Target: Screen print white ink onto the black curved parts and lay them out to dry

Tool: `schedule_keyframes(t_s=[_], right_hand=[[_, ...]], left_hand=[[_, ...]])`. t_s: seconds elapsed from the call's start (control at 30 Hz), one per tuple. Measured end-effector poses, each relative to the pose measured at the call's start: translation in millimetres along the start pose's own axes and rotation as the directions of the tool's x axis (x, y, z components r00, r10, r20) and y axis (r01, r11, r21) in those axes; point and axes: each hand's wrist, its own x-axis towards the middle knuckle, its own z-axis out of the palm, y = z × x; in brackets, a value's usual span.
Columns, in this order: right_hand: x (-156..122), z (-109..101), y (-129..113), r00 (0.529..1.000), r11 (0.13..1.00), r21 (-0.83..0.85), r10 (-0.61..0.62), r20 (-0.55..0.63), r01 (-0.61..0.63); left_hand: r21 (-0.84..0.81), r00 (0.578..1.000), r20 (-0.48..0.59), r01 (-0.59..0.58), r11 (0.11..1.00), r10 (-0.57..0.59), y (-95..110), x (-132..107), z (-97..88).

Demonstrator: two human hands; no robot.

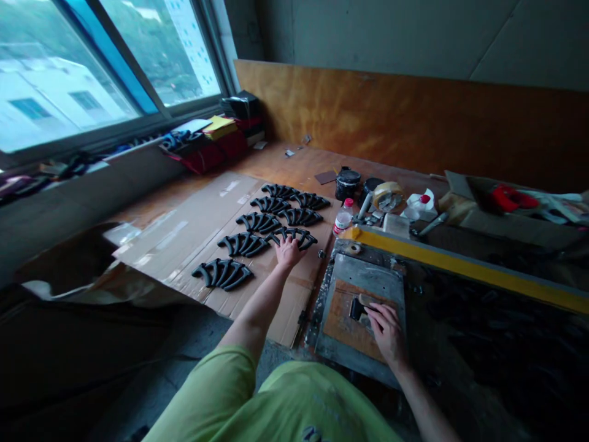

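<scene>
My left hand (288, 252) reaches over the cardboard, its fingers curled onto a group of black curved pieces (301, 236) set in a fan. More fans of the same black pieces (229, 274) lie around it in two uneven rows. On the right, my right hand (386, 328) has its fingers bent at a small black part (356, 309) on a brown board (338, 319). Beneath that board is a grey metal plate (354, 270). My fingers partly cover the black part, so its full shape is hidden.
The cardboard sheet (184, 227) covers the wooden table. A red-capped bottle (343, 218), a black jar (348, 183) and a tape roll (389, 196) stand beyond the plate. A yellow-edged bar (442, 258) runs rightward. An open carton (497, 215) stands far right.
</scene>
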Motion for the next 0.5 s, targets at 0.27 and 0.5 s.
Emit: schedule_keyframes(t_s=[0.27, 0.5], right_hand=[[0, -3, -6, 1.000, 0.996, -0.086, 0.009, 0.028, -0.007], [18, 3, -31, 0.922, 0.962, -0.187, -0.118, 0.370, 0.199]], left_hand=[[0.005, 0.981, 0.193, -0.025, 1.000, 0.024, -16, 36, 14.1], [-0.463, 0.993, -0.052, -0.116, 0.879, 0.104, 22, 14, -21.6]])
